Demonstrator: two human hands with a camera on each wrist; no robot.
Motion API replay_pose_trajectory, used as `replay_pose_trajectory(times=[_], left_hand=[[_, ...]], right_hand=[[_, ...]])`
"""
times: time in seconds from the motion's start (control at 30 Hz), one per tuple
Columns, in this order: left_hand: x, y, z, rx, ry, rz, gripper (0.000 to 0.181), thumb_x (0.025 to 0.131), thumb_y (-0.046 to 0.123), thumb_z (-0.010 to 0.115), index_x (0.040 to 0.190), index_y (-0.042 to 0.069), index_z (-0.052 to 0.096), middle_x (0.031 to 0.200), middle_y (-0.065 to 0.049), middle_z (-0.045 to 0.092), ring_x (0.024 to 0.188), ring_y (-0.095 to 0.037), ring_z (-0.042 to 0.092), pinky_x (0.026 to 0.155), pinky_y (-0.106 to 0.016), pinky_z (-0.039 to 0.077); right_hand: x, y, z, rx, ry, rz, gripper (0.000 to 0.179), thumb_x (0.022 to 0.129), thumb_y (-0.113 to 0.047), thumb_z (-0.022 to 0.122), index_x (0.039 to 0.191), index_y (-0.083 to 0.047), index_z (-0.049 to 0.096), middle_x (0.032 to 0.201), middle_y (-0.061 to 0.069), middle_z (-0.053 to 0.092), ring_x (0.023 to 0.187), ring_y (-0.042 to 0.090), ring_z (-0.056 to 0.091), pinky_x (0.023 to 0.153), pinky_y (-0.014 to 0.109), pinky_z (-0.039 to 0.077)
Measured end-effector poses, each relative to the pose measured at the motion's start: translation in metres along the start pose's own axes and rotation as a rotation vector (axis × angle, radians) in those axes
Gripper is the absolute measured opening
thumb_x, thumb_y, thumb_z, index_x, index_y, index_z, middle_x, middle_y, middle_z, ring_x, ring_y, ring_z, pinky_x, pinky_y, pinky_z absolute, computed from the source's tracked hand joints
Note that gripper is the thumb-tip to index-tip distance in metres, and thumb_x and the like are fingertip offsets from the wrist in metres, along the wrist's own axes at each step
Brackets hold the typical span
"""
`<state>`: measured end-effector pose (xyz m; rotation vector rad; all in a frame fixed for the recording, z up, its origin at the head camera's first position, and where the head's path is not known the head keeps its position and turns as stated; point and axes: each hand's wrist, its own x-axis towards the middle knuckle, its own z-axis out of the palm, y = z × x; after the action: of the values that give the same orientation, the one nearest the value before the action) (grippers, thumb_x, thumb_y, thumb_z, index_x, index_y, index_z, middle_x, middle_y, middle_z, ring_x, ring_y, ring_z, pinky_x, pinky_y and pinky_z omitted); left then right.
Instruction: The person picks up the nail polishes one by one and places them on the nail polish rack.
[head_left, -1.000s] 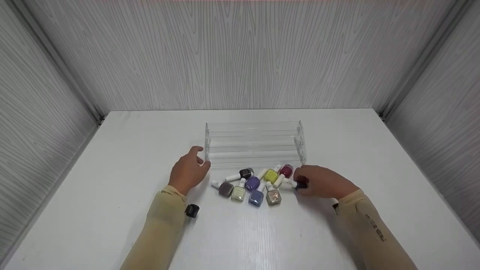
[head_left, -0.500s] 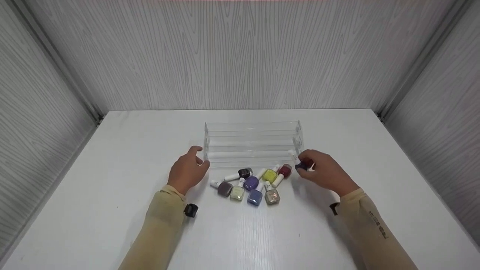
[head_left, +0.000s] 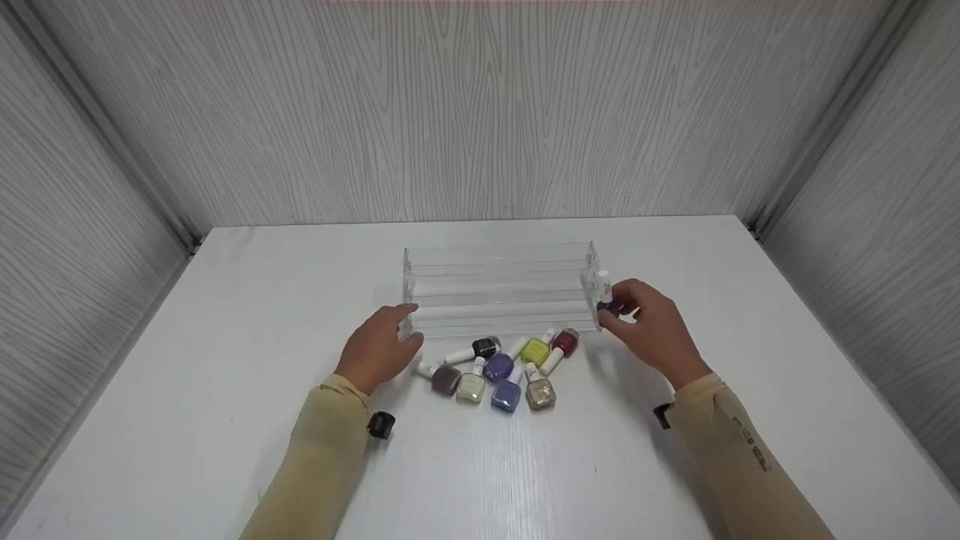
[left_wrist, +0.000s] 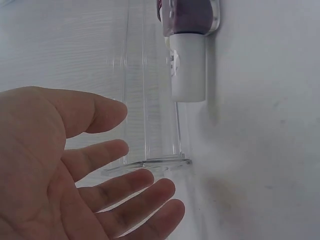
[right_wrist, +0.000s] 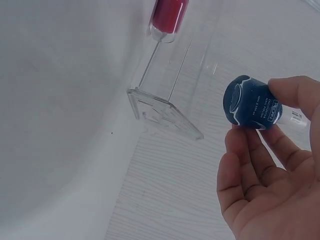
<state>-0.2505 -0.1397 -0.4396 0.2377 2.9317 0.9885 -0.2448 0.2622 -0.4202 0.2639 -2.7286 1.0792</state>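
My right hand [head_left: 651, 322] pinches a dark blue nail polish bottle [right_wrist: 252, 102] between thumb and fingers. In the head view the bottle stands upright, white cap up, at the right end of a clear acrylic tiered rack [head_left: 499, 302]. My left hand [head_left: 379, 351] lies beside the rack's left end, thumb and fingers apart and holding nothing. In front of the rack several nail polish bottles lie on their sides, among them a yellow one [head_left: 536, 351], a red one [head_left: 565, 343], a purple one [head_left: 498, 367] and a plum one [left_wrist: 192, 17].
The white table [head_left: 465, 480] is bounded by grey wood-grain panels [head_left: 480, 112] at the back and both sides. More bottles are in the loose group, including a glittery one [head_left: 540, 394], a pale one [head_left: 471, 388] and a black one [head_left: 484, 346].
My right hand has lifted the dark blue nail polish bottle from the right of the group, carried it to the rack's right end and turned it upright. The left hand has shifted slightly.
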Motion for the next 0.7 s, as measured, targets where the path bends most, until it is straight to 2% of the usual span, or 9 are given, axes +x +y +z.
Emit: replay_pose_trajectory(times=[0.1,0.33,0.43,0.53,0.7], left_hand=[[0.0007,0.0001,-0.0003,0.011,-0.005,-0.008,0.054,0.102,0.027,0.06,0.151,0.007,0.052,0.153,-0.019,0.051,0.143,-0.039,0.045,0.115,-0.054,0.037],[0.0029,-0.0002,0.0009,0.03,0.006,-0.001,0.049,0.102,0.023,0.06,0.147,0.003,0.055,0.151,-0.019,0.053,0.141,-0.038,0.048,0.115,-0.053,0.037],[0.0052,0.0004,0.002,0.013,0.039,-0.01,0.049,0.103,0.019,0.058,0.149,0.006,0.052,0.145,-0.018,0.059,0.132,-0.036,0.057,0.107,-0.053,0.044],[0.008,0.001,0.0027,-0.015,0.109,-0.043,0.049,0.103,0.016,0.057,0.15,0.006,0.05,0.131,-0.017,0.068,0.114,-0.034,0.067,0.094,-0.051,0.051],[0.0094,-0.0025,0.004,-0.007,0.197,-0.099,0.035,0.102,0.016,0.061,0.133,0.002,0.065,0.107,-0.014,0.075,0.091,-0.03,0.07,0.081,-0.047,0.053]], right_hand=[[0.0004,0.0004,0.0007,-0.013,0.001,0.012,0.028,0.097,-0.021,0.072,0.121,-0.007,0.064,0.107,0.009,0.068,0.101,0.026,0.063,0.093,0.045,0.048],[0.0001,0.002,0.0011,-0.023,0.02,0.052,0.03,0.097,-0.023,0.073,0.121,-0.008,0.065,0.108,0.009,0.068,0.099,0.027,0.062,0.088,0.043,0.049],[0.0003,0.0025,0.0008,-0.022,0.015,0.067,0.03,0.097,-0.025,0.073,0.121,-0.009,0.065,0.108,0.009,0.068,0.098,0.026,0.061,0.086,0.043,0.049],[0.0008,0.0034,0.0007,-0.018,0.009,0.072,0.031,0.097,-0.026,0.073,0.122,-0.01,0.065,0.108,0.009,0.068,0.097,0.026,0.062,0.084,0.042,0.049],[0.002,0.0044,0.0007,-0.015,0.001,0.071,0.031,0.096,-0.026,0.072,0.122,-0.01,0.065,0.108,0.008,0.068,0.096,0.025,0.062,0.083,0.041,0.049]])
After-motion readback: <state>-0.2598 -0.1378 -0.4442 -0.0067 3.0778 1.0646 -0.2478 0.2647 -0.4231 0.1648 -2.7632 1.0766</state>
